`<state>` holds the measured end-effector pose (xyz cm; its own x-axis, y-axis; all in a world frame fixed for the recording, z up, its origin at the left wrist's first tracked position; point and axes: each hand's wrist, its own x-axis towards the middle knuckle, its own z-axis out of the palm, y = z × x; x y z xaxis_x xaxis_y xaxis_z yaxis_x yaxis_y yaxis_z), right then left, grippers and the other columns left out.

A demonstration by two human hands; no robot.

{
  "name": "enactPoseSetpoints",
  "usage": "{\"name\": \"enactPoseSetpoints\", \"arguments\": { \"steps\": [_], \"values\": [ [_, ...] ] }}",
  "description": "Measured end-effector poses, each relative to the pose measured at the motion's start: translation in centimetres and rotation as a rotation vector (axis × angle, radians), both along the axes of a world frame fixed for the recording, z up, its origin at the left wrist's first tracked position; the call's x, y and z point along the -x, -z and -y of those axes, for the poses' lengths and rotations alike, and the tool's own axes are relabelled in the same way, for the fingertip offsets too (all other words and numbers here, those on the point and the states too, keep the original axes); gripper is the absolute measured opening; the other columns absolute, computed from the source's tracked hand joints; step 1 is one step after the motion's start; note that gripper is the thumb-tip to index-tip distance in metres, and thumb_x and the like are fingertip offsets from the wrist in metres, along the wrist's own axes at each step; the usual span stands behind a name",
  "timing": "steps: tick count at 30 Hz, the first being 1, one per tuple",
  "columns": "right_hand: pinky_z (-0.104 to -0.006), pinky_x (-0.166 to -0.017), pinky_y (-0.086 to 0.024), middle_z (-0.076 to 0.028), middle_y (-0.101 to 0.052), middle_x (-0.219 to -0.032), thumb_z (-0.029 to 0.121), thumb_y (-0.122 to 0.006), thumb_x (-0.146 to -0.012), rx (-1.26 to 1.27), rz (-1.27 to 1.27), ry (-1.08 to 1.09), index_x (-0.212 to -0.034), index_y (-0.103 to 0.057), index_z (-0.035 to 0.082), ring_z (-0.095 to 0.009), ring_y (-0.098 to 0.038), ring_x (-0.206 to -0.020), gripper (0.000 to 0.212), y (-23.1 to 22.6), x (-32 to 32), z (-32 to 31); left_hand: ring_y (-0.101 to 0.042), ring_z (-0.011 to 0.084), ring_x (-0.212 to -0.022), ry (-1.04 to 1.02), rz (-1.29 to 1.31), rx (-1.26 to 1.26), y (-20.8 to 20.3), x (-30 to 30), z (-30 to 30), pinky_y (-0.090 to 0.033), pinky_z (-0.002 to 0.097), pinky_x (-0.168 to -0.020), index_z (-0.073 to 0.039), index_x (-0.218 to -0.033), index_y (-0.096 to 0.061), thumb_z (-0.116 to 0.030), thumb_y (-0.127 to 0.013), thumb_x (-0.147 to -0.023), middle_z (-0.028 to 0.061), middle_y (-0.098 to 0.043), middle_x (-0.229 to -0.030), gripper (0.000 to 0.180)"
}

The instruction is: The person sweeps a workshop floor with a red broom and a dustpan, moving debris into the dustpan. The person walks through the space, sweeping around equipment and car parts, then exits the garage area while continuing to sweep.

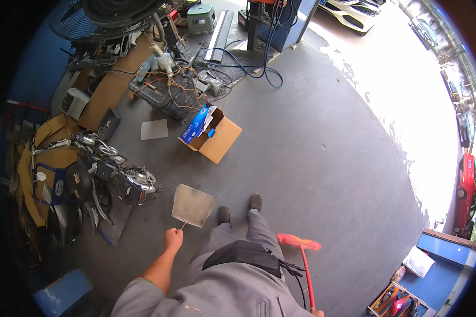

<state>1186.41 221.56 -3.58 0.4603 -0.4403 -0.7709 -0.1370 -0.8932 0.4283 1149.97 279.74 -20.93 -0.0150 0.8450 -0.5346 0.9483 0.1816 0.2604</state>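
Note:
My left hand (173,239) is closed round the thin handle of a dustpan (193,205). The dustpan's flat, worn beige pan hangs ahead of my left shoe. At the lower edge only a sliver of my right hand (317,313) shows, closed on the red stick of a broom (305,264). The broom's pink-orange bristle head (299,242) is to the right of my legs, over the grey floor.
An opened cardboard box (222,138) and a pale sheet (154,129) lie ahead. A motorcycle (116,169) stands at left. Farther off are a dark cart with tangled cords (166,95) and a blue hose (272,74). A tool tray (396,302) is at lower right.

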Motion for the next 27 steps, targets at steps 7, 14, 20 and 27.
{"name": "enactPoseSetpoints", "arguments": {
  "steps": [7,14,20,27],
  "values": [
    [-0.0330,-0.034,-0.036,-0.002,-0.046,-0.058,0.037,-0.050,-0.102,-0.538,0.391,0.510,-0.074,-0.049,0.007,-0.014,-0.043,-0.039,0.041,9.8,-11.8,-8.1,-0.056,0.0437,-0.061,0.058,0.026,0.038,0.3,-14.2,-2.2,-0.044,0.0507,-0.060,0.004,-0.065,-0.057,-0.024,-0.057,-0.078,0.0277,-0.058,-0.068,0.032],
    [-0.0353,-0.039,-0.040,-0.002,-0.045,-0.059,0.038,-0.048,-0.103,-0.757,0.463,0.381,-0.078,-0.050,0.005,-0.015,-0.044,-0.044,0.042,24.5,-50.4,-28.0,-0.050,0.0364,-0.052,0.075,0.076,0.017,5.4,-35.1,-3.4,-0.041,0.0480,-0.056,0.007,-0.064,-0.055,-0.020,-0.057,-0.078,0.0266,-0.053,-0.060,0.031],
    [-0.0341,-0.038,-0.035,-0.003,-0.043,-0.057,0.026,-0.045,-0.099,-1.048,0.372,0.592,-0.079,-0.049,0.006,-0.015,-0.043,-0.042,0.029,35.0,-84.1,-50.4,-0.050,0.0252,-0.047,0.031,0.056,-0.002,3.1,-50.3,-3.3,-0.039,0.0432,-0.051,0.007,-0.062,-0.051,-0.019,-0.062,-0.080,0.0226,-0.050,-0.055,0.034],
    [-0.0258,-0.045,-0.044,-0.003,-0.051,-0.067,0.010,-0.043,-0.095,-1.225,0.150,0.724,-0.097,-0.049,0.005,-0.011,-0.048,-0.050,0.009,37.0,-103.9,-66.8,-0.054,0.0175,-0.048,-0.026,0.151,-0.006,-2.7,-66.5,-4.0,-0.041,0.0361,-0.049,0.004,-0.061,-0.050,-0.015,-0.062,-0.086,0.0157,-0.056,-0.053,0.033]
  ]
}}
